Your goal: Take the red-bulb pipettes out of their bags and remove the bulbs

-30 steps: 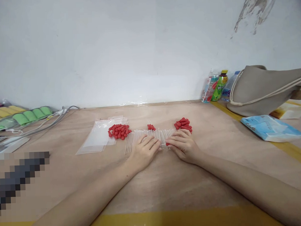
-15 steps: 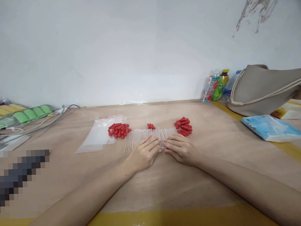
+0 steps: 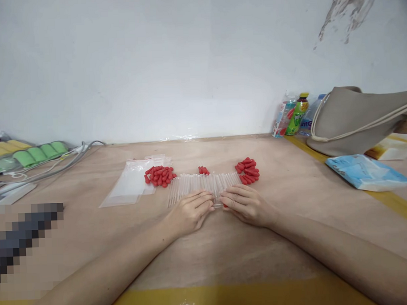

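Observation:
A row of thin clear tubes [image 3: 201,184] lies side by side on the brown table [image 3: 227,249]. Red rubber caps sit in a left pile [image 3: 159,176], a right pile [image 3: 248,170] and a small cluster [image 3: 204,170] behind the row. My left hand [image 3: 190,211] and my right hand [image 3: 245,204] meet fingertip to fingertip just in front of the row. Both are closed in a pinch. A single clear tube [image 3: 218,204] shows between them, and a bit of red cap [image 3: 226,205] peeks from under my right fingers.
Clear zip bags [image 3: 129,187] lie left of the caps. Green rolls [image 3: 39,153] and grey cables [image 3: 57,168] sit at far left. Drink bottles [image 3: 294,116], a grey bag [image 3: 356,120] and a blue packet [image 3: 367,172] stand at right. Yellow tape [image 3: 248,297] runs along the near edge.
Both hands have drawn a little toward me, off the row of tubes, with their fingertips kept together around one tube.

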Demonstrator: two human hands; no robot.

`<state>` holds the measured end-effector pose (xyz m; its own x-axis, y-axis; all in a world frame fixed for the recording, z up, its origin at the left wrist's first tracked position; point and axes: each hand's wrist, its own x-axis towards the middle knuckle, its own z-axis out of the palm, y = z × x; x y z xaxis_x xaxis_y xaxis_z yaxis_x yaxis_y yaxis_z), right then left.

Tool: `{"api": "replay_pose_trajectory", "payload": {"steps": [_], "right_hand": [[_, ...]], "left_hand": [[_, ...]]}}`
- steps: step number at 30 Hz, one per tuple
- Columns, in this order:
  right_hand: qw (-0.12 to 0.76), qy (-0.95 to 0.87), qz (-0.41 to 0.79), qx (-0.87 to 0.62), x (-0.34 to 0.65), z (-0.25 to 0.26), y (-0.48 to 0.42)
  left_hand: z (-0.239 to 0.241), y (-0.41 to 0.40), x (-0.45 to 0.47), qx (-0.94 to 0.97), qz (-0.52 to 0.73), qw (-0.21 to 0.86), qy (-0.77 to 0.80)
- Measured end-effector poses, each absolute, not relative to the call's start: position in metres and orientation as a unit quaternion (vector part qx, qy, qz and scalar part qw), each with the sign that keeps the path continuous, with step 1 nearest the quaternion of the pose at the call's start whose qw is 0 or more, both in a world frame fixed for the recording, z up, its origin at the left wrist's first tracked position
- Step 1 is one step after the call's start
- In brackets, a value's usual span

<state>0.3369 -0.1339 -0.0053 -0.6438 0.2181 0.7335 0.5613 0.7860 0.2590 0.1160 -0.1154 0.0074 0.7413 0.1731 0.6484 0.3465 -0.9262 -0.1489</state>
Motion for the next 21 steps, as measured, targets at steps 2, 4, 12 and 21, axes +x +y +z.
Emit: {"api": "replay_pose_trajectory", "payload": {"steps": [2, 4, 12, 21], "right_hand": [[0.359, -0.875, -0.243, -0.217, 0.337, -0.006, -0.135], [0.36, -0.875, -0.246, -0.211, 0.339, -0.005, -0.135], [0.396, -0.838, -0.219, -0.305, 0.374, -0.003, -0.128], [0.445, -0.746, -0.152, -0.472, 0.385, 0.002, -0.113]], "left_hand": [[0.008, -0.117, 0.116, -0.924, -0.333, 0.125, -0.138], [0.008, -0.118, 0.115, -0.925, -0.334, 0.121, -0.137], [0.009, -0.099, 0.085, -0.873, -0.393, 0.114, -0.265], [0.017, -0.074, 0.056, -0.811, -0.342, 0.175, -0.442]]}}
